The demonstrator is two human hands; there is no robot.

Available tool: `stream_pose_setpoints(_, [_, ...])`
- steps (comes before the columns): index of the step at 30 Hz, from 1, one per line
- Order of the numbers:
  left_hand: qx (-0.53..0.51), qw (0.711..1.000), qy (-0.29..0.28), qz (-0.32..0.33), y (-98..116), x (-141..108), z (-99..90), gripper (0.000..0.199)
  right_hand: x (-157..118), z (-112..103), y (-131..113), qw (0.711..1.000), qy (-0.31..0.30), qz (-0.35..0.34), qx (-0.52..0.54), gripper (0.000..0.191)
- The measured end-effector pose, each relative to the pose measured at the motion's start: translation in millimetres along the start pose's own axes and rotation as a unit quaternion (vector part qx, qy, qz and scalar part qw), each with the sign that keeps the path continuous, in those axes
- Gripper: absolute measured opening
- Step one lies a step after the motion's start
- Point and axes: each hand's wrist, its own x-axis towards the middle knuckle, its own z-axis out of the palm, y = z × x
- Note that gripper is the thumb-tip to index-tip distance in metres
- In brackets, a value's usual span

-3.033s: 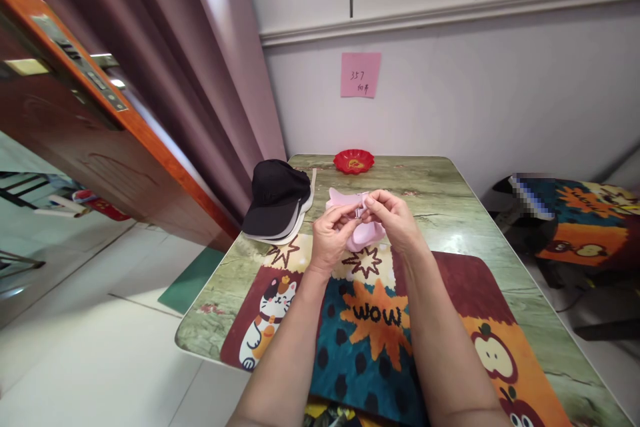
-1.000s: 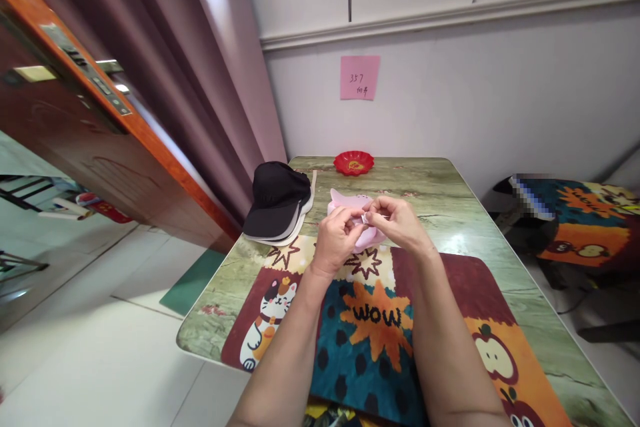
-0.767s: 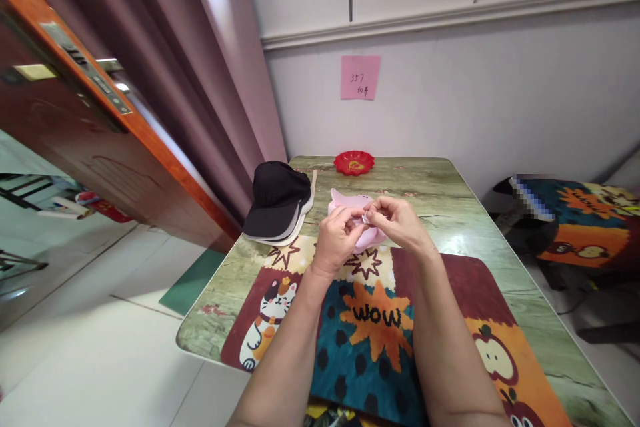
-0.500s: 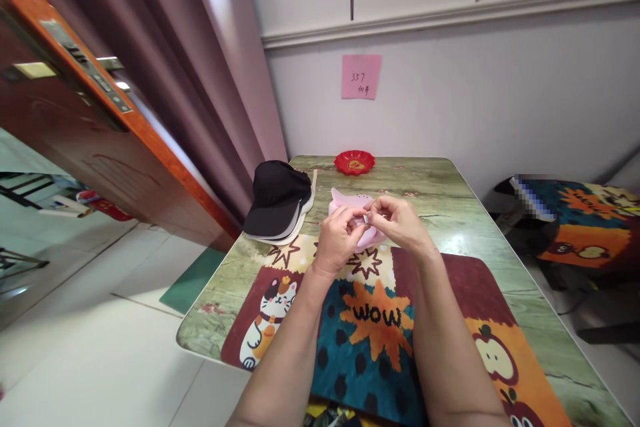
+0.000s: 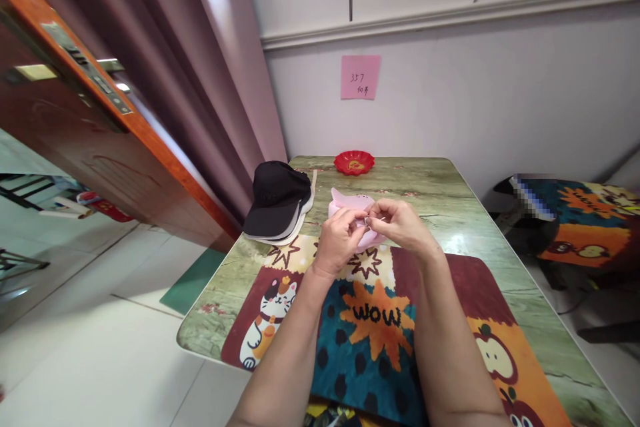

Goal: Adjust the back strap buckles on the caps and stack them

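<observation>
My left hand and my right hand meet over the table with their fingertips pinched close together. A small whitish piece shows between them, too small to name. Just behind and under the fingers is a pale pink curved thing with a pointed upper corner and small dark dots near its far edge. Its kind is unclear, since my hands cover much of it. To the left, a black cap lies on top of lighter caps.
A red scalloped dish stands at the back of the wood-patterned table. Under my forearms lies a colourful mat marked "WOW". An open door is at left, a pink note on the wall, and a patterned-covered seat at right.
My fingertips have shifted slightly around the small whitish piece, which is turned a little differently. The pink thing, caps and dish stay in place.
</observation>
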Motion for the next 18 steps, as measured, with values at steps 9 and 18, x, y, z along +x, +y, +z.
stream_pose_setpoints(9, [-0.008,1.0,0.011,-0.017,0.6,0.9,-3.3,0.017,-2.3,1.2,-1.7,0.998,-0.001,0.014,0.064,0.024])
stream_pose_setpoints(18, [-0.012,0.999,0.015,-0.026,0.4,-1.3,-0.5,0.014,-2.7,1.7,-4.4,0.998,0.008,-0.001,0.069,0.017])
